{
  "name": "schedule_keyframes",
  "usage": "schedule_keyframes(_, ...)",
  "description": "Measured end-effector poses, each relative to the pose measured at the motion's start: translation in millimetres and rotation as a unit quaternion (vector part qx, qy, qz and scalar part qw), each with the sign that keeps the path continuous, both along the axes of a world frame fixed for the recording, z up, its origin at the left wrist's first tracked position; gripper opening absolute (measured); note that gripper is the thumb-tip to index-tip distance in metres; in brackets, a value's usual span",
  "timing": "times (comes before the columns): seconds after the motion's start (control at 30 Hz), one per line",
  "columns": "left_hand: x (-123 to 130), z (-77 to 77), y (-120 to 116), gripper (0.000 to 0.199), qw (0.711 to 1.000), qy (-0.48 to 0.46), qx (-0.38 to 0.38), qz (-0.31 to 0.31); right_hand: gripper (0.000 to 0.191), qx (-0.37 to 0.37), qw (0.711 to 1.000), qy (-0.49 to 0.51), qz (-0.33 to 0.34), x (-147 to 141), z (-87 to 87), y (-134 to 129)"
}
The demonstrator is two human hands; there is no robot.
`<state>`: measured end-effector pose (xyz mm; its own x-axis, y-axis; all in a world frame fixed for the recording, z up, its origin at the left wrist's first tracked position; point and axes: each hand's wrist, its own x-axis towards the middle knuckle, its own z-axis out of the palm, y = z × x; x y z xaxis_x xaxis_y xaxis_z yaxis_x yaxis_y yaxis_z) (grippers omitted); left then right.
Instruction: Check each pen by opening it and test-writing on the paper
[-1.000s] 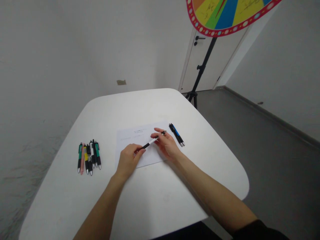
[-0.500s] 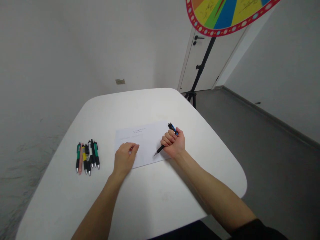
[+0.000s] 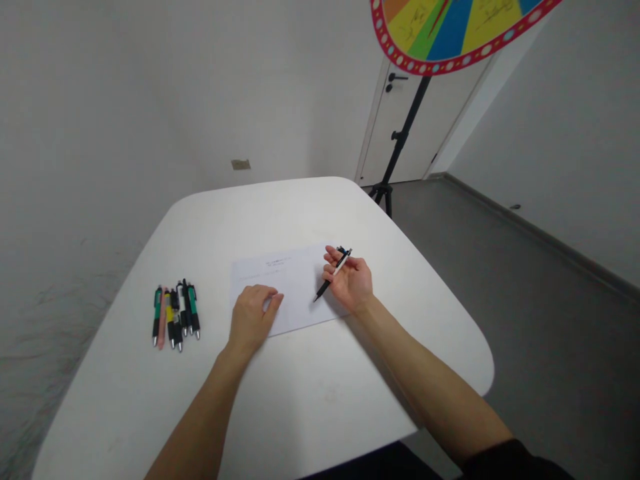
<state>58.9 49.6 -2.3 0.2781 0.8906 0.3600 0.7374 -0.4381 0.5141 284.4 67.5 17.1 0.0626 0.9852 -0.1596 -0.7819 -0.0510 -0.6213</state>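
Observation:
A sheet of white paper with a few faint lines of writing lies on the table. My left hand rests on its left part, fingers loosely bent, thumb a little apart from the index finger, holding nothing I can see. Over the sheet's right side, my right hand is turned palm up with its fingers partly uncurled. A click pen lies slanted across those fingers, its black grip and tip pointing down toward the paper. White barrel and a bit of blue show near its upper end; whether a second pen is there is unclear.
Several pens in green, pink, yellow, white and black lie bunched on the left of the white table. Beyond the table's far right corner, a colourful prize wheel stands on a black tripod before a door.
My right hand has turned from a closed fist to palm up, fingers loosening, and the pen now shows across them. My left hand has shifted slightly right, its thumb parting from the index finger.

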Motion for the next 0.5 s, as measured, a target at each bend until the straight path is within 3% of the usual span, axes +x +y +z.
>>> schedule_keyframes(0.13,0,-2.2,0,0.02,0.999,0.035,0.004,-0.027,0.019,-0.017,0.999,-0.034,-0.031,5,2.4,5)
schedule_keyframes(0.33,-2,-4.0,0,0.015,0.998,0.063,0.009,-0.027,0.032,-0.026,0.989,-0.115,-0.09,26,4.5,9)
schedule_keyframes(0.5,-3,-5.9,1,0.014,0.997,0.065,0.011,-0.029,0.02,-0.063,0.962,-0.196,-0.182,50,-6.3,21)
